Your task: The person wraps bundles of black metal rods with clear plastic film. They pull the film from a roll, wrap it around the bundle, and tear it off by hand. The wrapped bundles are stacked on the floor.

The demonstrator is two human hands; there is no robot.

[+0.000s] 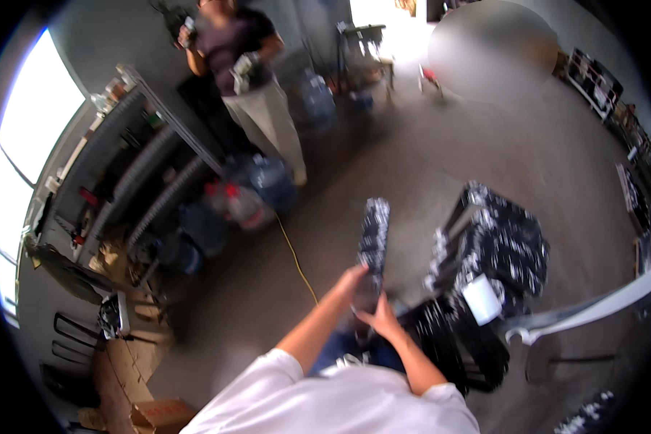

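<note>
A long, narrow black bundle, shiny with white glints as if wrapped in film, points away from my body. My left hand is closed round its left side, toward the lower part. At its near end my right hand grips it, thumb pointing left; some of the fingers are hidden. Blur hides the bundle's exact kind. On the floor to the right stands a larger stack of black film-wrapped pieces. Nearer to me lies another black wrapped bundle, with a white roll-like piece by it.
A grey metal shelf rack stands at left, with large water bottles beside it. Another person stands behind them, holding things. A yellow cord crosses the floor. A pale curved strip juts in at right; a cardboard box sits lower left.
</note>
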